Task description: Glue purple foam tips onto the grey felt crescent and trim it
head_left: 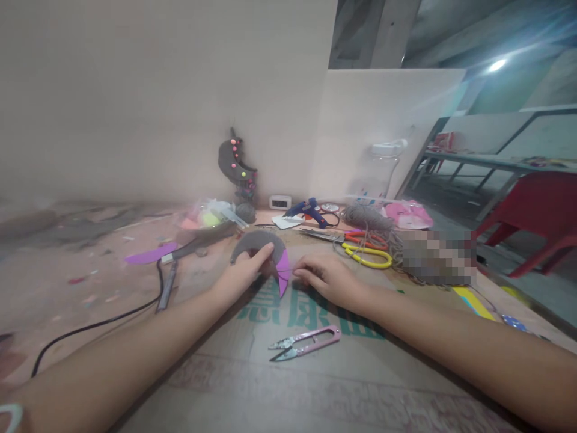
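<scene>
Pinched between my left hand's (pixel 247 267) thumb and fingers is a gray moon shape (pixel 255 239) with a purple tip (pixel 282 264), and it is just past the pink snips (pixel 315 343). My right hand (pixel 336 281) is past the snips too, a bit to their right, with its fingers bent close together near the tip. A thin line shows between the tip and my fingers, but I can't tell if they hold it. The snips lie on the board (pixel 216 367) with their blades apart, pointing left. Behind them, to the right, are scissors (pixel 328 234) with yellow and orange handles. A blue glue gun (pixel 311 210) is farther behind the snips. Gray yarn (pixel 367 216) is heaped far back to their right. Far behind the snips, to the left, a dark moon (pixel 228 163) with bright little balls is up by the wall.
</scene>
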Motion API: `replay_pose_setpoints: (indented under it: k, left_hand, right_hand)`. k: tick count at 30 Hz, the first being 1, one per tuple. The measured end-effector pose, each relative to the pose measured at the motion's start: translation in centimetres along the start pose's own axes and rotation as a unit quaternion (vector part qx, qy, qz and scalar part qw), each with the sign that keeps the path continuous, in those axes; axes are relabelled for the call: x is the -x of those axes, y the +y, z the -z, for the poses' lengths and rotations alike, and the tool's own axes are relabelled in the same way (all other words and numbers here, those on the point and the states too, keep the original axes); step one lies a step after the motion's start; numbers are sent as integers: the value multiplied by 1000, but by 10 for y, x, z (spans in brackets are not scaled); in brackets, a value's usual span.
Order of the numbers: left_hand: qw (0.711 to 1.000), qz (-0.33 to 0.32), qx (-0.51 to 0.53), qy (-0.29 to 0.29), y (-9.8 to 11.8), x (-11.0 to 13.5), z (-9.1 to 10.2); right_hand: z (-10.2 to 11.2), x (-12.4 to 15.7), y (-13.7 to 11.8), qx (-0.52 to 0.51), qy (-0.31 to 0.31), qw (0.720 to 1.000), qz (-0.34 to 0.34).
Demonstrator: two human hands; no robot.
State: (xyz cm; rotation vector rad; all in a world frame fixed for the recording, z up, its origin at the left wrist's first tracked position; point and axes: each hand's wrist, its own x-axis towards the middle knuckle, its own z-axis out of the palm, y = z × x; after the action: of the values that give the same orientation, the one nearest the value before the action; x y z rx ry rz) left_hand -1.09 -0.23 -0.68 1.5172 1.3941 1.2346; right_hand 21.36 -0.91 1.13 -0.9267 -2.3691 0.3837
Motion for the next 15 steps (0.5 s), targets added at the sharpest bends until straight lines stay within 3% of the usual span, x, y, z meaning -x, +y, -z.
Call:
replay_pose_setpoints:
  k: [3,7,11,15]
  left_hand:
    - [999,30,-12,12,0,0,-2]
    - [999,47,-17,9,6,1,-5]
    - [999,35,-29,-11,11,0,-6]
    - [999,34,-36,0,13,0,-4]
  right_hand:
    - [2,1,-4,10,7,1000,0]
    - [15,-6,4,25,65,997,-27]
    - [38,-16,32,47,110,990,-80]
    - [60,-25,64,57,121,973,-188]
